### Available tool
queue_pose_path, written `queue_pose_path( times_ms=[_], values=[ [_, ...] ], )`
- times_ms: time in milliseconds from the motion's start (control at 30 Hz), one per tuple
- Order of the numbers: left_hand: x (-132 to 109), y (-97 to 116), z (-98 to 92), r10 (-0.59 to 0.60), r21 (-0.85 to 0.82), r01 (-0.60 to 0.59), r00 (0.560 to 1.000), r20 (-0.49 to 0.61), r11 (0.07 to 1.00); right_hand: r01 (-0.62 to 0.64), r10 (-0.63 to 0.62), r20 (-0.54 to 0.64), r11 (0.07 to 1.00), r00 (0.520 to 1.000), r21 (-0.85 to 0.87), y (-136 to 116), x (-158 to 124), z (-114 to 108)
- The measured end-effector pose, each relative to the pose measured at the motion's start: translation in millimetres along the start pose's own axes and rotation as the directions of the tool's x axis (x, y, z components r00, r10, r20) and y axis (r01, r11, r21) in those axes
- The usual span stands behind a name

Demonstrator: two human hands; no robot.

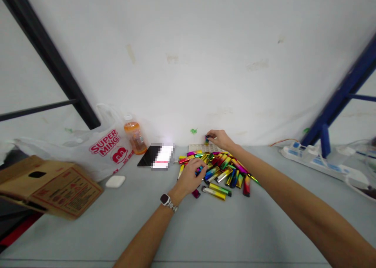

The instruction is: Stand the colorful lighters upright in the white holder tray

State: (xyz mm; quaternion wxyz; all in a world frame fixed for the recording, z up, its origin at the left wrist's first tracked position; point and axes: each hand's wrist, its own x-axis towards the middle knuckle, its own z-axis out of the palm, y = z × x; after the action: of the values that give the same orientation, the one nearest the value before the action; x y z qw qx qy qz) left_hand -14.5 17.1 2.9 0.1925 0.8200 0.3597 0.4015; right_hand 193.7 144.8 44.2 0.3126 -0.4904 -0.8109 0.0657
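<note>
A heap of shiny multicoloured lighters (226, 172) lies on the grey table (205, 229). My left hand (190, 176), with a watch on its wrist, rests on the heap's left edge, fingers curled round a lighter. My right hand (219, 138) reaches farther back and pinches a small lighter (207, 139) upright over a pale gridded tray (201, 147) by the wall.
A phone (155, 156) lies left of the heap, with an orange bottle (135, 137) and a white "Super Ming" bag (100, 150) behind. A cardboard box (49, 186) and small white case (115, 181) sit at left. A power strip (311, 156) lies right.
</note>
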Motion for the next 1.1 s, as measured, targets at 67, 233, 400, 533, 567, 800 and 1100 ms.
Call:
queue_pose_path(
  times_ms=[67, 233, 400, 533, 567, 800, 1100],
  values=[
    [-0.1, -0.2, 0.3, 0.0, -0.001, 0.0, 1.0, 0.007, 1.0, 0.016, -0.015, 0.04, 0.999, 0.999, -0.028, 3.3, 1.2, 1.7],
    [-0.3, -0.7, 1.6, -0.015, -0.003, 0.015, 1.0, 0.005, 1.0, 0.057, -0.047, 0.115, 0.995, 0.992, -0.085, 9.1, 5.7, 4.0],
    [-0.2, -2.1, 1.7, -0.025, 0.004, 0.025, 1.0, 0.01, 1.0, 0.012, 0.01, 0.125, 0.986, 0.992, -0.168, 3.2, 4.0, 3.5],
    [-0.7, -4.6, 1.5, -0.017, 0.003, 0.017, 1.0, 0.004, 1.0, -0.048, 0.067, 0.089, 0.979, 0.994, -0.198, -3.0, -3.7, 5.8],
    [-0.9, -5.1, 1.6, -0.015, 0.002, 0.015, 1.0, 0.002, 1.0, -0.05, 0.067, 0.074, 0.977, 0.995, -0.208, -4.0, -6.1, 6.8],
    [-0.4, -4.4, 2.4, -0.018, 0.001, 0.018, 1.0, 0.006, 1.0, -0.09, 0.094, -0.003, 0.935, 0.996, -0.344, -6.3, -22.5, 15.3],
    [-1.0, -9.3, 1.5, -0.013, 0.031, 0.014, 1.0, -0.009, 0.999, -0.045, 0.05, 0.004, 0.919, 0.999, -0.391, -18.2, -29.8, 17.3]
  ],
)
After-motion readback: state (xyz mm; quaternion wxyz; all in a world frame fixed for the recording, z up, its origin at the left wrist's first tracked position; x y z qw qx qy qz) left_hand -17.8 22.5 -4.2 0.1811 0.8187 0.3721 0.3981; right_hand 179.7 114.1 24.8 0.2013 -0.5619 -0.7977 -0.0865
